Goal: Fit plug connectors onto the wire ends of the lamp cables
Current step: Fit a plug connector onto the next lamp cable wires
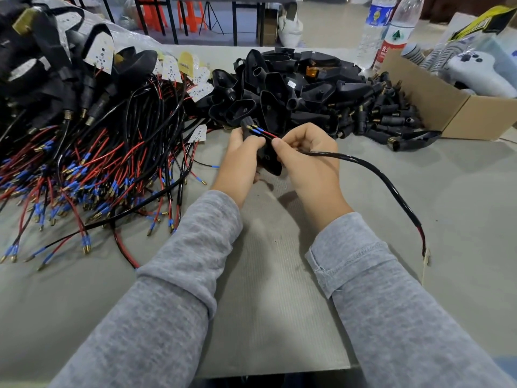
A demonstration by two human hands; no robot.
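Head view: plug connector (246, 125) gripped by left hand (242, 152).
Right hand (305, 152): wire ends (258, 130) pinched.
Advice: pins to be aligned squarely.

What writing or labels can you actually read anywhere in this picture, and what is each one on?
No text here can be read with certainty.
Blue-label water bottle: print too blurred to read.
Red-and-white-label water bottle: a green tree-like logo and some characters, too blurred to read.
Small white sticker on a black lamp housing: too small to read.
Yellow-and-black packaging above the cardboard box: no legible print.
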